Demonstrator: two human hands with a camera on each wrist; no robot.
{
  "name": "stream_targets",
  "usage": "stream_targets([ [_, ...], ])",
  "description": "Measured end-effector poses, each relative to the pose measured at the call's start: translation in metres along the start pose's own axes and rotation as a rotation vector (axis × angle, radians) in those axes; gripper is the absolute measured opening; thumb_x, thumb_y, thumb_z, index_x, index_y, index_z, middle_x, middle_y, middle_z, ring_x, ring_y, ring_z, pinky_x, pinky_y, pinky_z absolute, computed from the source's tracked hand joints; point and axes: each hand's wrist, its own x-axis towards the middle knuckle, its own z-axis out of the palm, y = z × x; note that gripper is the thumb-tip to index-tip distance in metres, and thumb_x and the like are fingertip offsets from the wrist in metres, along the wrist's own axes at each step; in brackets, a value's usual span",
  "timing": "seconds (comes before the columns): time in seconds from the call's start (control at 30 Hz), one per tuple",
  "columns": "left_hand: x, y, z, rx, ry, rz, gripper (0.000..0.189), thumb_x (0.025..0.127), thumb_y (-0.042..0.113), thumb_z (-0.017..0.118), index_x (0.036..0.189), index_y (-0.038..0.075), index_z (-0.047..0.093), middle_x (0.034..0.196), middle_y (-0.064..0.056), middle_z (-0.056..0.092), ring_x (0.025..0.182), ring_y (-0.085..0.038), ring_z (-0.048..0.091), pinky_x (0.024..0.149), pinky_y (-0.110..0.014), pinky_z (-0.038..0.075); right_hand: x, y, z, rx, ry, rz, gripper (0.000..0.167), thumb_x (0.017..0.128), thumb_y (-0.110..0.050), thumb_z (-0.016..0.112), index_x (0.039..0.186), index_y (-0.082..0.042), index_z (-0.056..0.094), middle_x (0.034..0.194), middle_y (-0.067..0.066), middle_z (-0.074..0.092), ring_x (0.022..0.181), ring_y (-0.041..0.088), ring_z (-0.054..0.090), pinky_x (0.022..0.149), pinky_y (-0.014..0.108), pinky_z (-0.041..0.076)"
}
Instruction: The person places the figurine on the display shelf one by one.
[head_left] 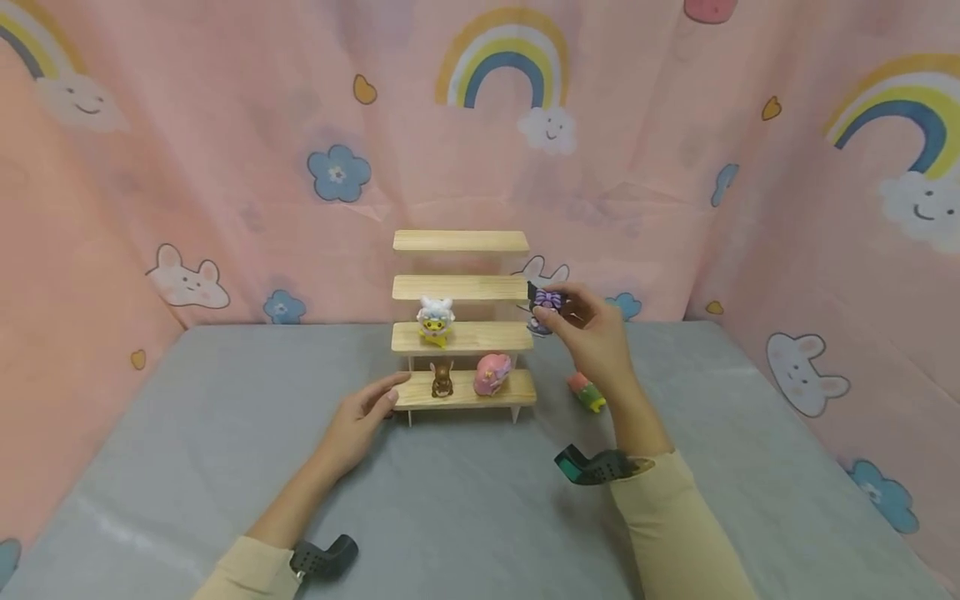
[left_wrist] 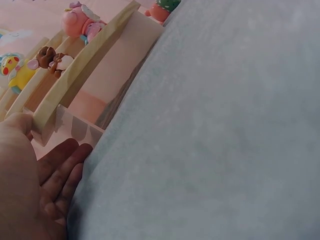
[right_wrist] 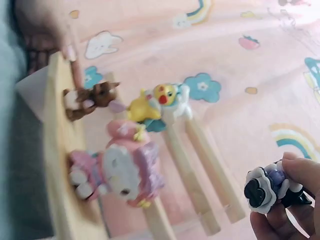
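Note:
My left hand (head_left: 362, 417) holds the left end of the lowest step of a wooden display stand (head_left: 461, 242), thumb and index finger at its corners; the other fingers (left_wrist: 62, 172) lie below. My right hand (head_left: 600, 333) pinches a small black-and-purple figurine (head_left: 546, 308) with a purple bow, in the air beside the stand's right end. In the right wrist view, the black-and-purple figurine (right_wrist: 265, 192) shows a white ruffle. A brown figurine (head_left: 442, 379) and a pink figurine (head_left: 492, 375) stand on the lowest step. One step up is a yellow figurine (head_left: 435, 321) with a white hood.
A red, green and yellow figurine (head_left: 587, 392) lies on the grey cloth-covered table (head_left: 480, 517), right of the stand and close to my right forearm. A pink patterned curtain (head_left: 247, 150) encloses the back and sides.

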Motion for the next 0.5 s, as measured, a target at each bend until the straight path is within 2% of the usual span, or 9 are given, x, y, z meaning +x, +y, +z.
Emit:
stream_targets([
  [0.13,-0.002,-0.002,0.000,-0.014,0.010,-0.008,0.037,0.108,0.028,0.049,0.141,0.016,0.061,0.146,-0.010,0.060,0.120,-0.025,0.061,0.092,-0.024,0.055,0.008,-0.005,0.011,0.016,0.011,-0.046,0.031,0.094,-0.017,0.073,0.123,-0.007,0.068,0.104,0.008,0.066,0.088,0.011,0.059,0.079,0.014,0.053],
  [0.23,-0.003,-0.002,0.001,-0.012,0.016,-0.022,0.036,0.108,0.029,0.050,0.140,0.017,0.062,0.145,-0.009,0.061,0.119,-0.025,0.062,0.091,-0.024,0.055,0.010,-0.003,0.021,0.040,0.050,-0.069,0.031,0.093,-0.013,0.074,0.121,-0.002,0.068,0.107,0.015,0.067,0.088,0.010,0.061,0.078,0.013,0.053],
  [0.37,-0.001,-0.002,0.004,-0.011,-0.005,-0.023,0.037,0.108,0.031,0.049,0.141,0.019,0.061,0.147,-0.008,0.059,0.122,-0.025,0.062,0.093,-0.025,0.055,0.008,0.004,0.030,0.065,0.091,-0.039,0.030,0.091,-0.010,0.075,0.119,0.000,0.068,0.106,0.016,0.067,0.085,0.007,0.060,0.077,0.011,0.053],
  [0.5,0.000,-0.001,0.002,-0.020,0.007,-0.025,0.036,0.108,0.031,0.050,0.140,0.019,0.062,0.145,-0.007,0.060,0.118,-0.021,0.062,0.092,-0.025,0.055,0.007,0.008,0.038,0.056,0.054,-0.032,0.030,0.092,-0.013,0.076,0.120,-0.003,0.068,0.108,0.015,0.067,0.087,0.011,0.060,0.077,0.011,0.052],
])
